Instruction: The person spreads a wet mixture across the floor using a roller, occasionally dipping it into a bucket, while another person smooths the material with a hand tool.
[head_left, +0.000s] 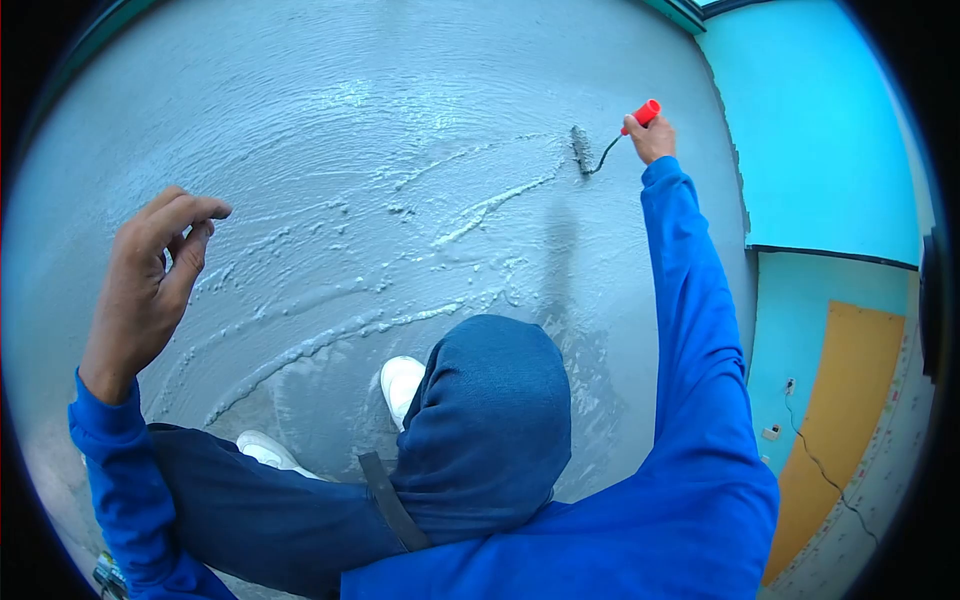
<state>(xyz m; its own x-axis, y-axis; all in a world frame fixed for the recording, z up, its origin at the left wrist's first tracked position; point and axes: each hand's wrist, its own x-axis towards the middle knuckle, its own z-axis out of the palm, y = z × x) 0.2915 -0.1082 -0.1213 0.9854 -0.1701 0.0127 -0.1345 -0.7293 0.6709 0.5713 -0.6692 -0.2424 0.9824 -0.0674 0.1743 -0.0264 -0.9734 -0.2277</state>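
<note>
My right hand [656,142], arm stretched far forward, is closed round the red handle of a paint roller [580,150]. The roller's grey-coated sleeve rests on the wet grey coating [420,215], which lies in ridges and streaks across the floor. My left hand [155,270] is raised at the left over the coated floor, touching nothing. Its fingers are loosely bent, with the thumb apart from them and nothing held.
My white shoes [400,385] stand near the ridged edge of the coating. A turquoise wall [815,140] borders the floor at the right. Beyond it are a yellow-orange panel [850,370] and a dark cable [822,468].
</note>
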